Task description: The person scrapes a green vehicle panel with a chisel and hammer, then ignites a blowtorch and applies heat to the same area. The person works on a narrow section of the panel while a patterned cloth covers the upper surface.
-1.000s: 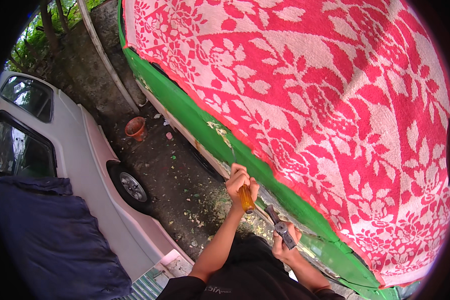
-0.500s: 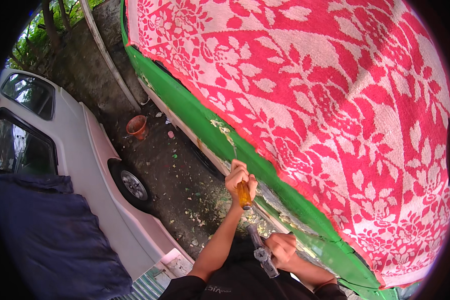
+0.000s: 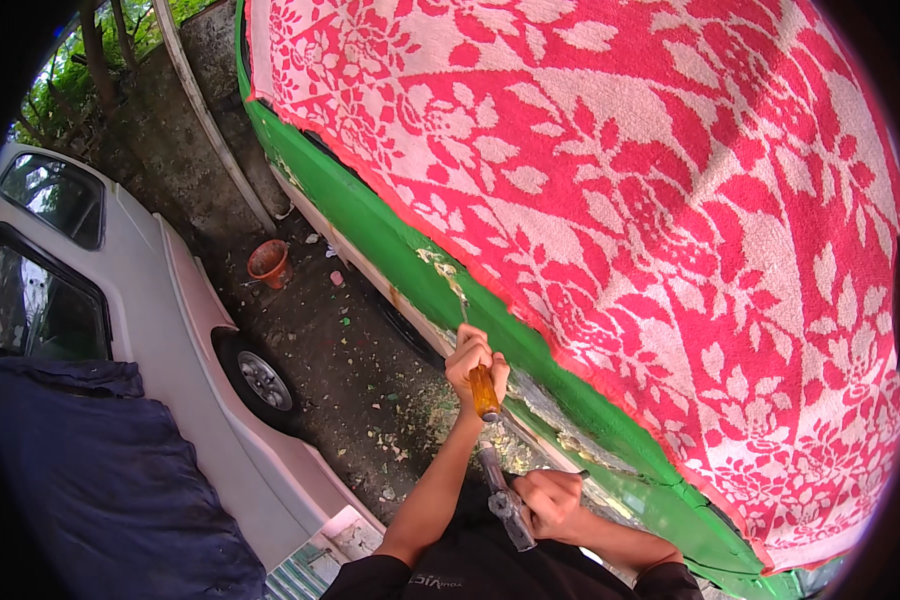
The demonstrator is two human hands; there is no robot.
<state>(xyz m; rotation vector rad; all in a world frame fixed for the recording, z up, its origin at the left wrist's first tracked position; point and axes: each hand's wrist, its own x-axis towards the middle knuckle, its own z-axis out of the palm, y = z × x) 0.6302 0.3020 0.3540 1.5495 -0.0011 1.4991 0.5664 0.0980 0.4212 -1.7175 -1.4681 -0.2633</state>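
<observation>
My left hand (image 3: 475, 362) is closed around an amber-handled screwdriver (image 3: 485, 392). Its thin metal shaft reaches up to a chipped, pale patch (image 3: 443, 270) on the green car body panel (image 3: 355, 213). Whether the tip touches the panel is too small to tell. In my right hand (image 3: 550, 500) is a metal hammer (image 3: 503, 500), its head just below the capped butt of the screwdriver handle, with a small gap between them. Most of the hammer's handle is hidden by my fingers.
A red and pink floral towel (image 3: 610, 220) covers the green car's upper part. To the left stands a pale car (image 3: 160, 300) with a dark blue cloth (image 3: 110, 480) over it. An orange bucket (image 3: 268, 262) and scattered paint chips (image 3: 400, 440) are on the ground between the cars.
The hammer and my right hand have moved slightly left and up, nearer the screwdriver's butt. My left hand keeps its grip on the screwdriver. The view has shifted a little.
</observation>
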